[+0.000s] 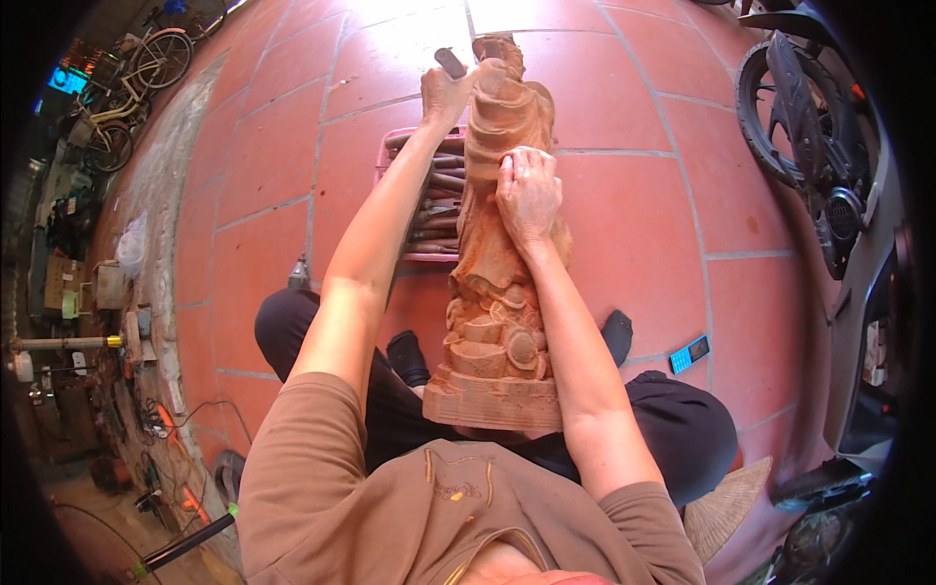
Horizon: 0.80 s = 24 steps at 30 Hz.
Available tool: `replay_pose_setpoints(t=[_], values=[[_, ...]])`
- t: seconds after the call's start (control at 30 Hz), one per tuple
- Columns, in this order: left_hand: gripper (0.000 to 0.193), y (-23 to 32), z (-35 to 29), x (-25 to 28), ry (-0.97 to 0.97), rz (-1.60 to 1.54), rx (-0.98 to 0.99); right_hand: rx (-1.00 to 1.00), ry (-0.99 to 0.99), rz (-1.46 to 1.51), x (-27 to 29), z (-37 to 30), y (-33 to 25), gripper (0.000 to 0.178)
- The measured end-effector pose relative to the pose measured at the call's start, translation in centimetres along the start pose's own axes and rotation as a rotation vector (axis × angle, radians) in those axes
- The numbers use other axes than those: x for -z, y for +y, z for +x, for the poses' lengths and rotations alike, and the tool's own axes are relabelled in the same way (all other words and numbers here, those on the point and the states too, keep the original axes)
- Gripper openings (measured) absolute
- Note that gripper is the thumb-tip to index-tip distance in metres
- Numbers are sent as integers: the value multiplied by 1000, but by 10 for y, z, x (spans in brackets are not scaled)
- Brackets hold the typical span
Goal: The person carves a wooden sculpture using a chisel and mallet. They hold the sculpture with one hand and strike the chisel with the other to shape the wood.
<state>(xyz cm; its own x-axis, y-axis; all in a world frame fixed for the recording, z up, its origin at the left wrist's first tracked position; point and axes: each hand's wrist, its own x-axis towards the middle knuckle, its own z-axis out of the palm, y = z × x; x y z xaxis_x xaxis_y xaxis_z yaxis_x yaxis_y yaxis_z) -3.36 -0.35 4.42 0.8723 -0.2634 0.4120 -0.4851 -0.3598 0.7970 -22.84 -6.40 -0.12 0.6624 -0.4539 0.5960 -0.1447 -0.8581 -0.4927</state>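
Upper center: left hand [446, 96] grips dark tool [450, 62] | Center: right hand [529, 192] curls over wooden carving [494, 249], grip unclear

Got one carved reddish-brown wooden statue [490, 234], two bare hands [529, 190]. Plus one pink plastic basket [431, 257], one blue keypad phone [688, 354].

Head-worn fisheye camera, the left of a pair, looking down from close above the wearer's brown shirt [390, 526] at six o'clock, facing along the carved figure [497, 268] toward twelve, taking in bicycles [110, 114] at ten, a motorbike [795, 107] at two
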Motion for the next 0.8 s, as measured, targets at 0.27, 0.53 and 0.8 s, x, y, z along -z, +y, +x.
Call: replay_pose_setpoints(t=[0.27,0.53,0.8], values=[[41,26,-5,-6,-83,-11,-62,-9,3,-28,2,-1,10,15],[35,6,-6,-4,-21,211,-61,0,5,-16,-2,-1,1,15],[29,-1,3,3,32,-135,32,-13,-30,5,0,-1,3,15]])
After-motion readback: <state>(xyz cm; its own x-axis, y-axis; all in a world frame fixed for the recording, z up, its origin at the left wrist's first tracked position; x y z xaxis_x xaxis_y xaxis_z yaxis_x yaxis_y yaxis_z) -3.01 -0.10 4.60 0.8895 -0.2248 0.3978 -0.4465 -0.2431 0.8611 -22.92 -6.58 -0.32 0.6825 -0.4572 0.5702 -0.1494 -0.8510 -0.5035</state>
